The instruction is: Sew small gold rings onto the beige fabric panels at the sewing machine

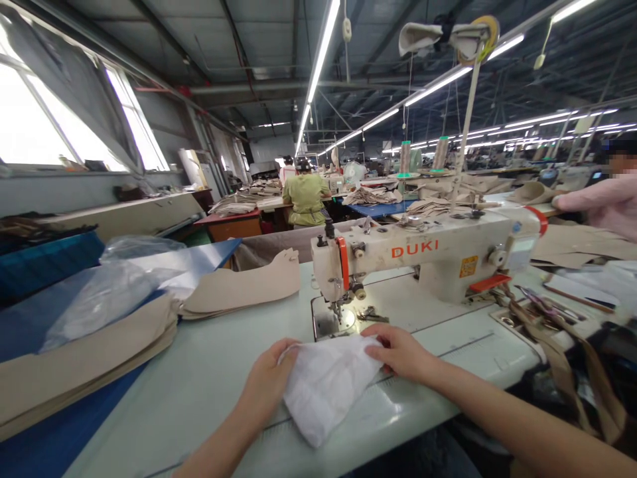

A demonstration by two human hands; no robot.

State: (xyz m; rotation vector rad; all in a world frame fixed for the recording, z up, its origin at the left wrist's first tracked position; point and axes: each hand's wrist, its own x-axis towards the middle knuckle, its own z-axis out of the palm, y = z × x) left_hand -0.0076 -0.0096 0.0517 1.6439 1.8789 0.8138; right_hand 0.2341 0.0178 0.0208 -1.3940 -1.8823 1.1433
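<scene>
A piece of white fabric (326, 385) lies on the pale green sewing table (209, 385) in front of a white DUKI sewing machine (428, 259). My left hand (269, 382) grips the fabric's left edge with curled fingers. My right hand (398, 350) pinches its upper right corner, close to the needle plate (331, 322). The fabric's far edge sits just short of the presser foot.
Stacks of beige cut pieces (233, 289) and a clear plastic bag (114, 285) lie on the left. Beige straps and scissors (542, 312) sit at the right. A co-worker's pink sleeve (602, 202) shows at far right; another person in green (304, 198) sits ahead.
</scene>
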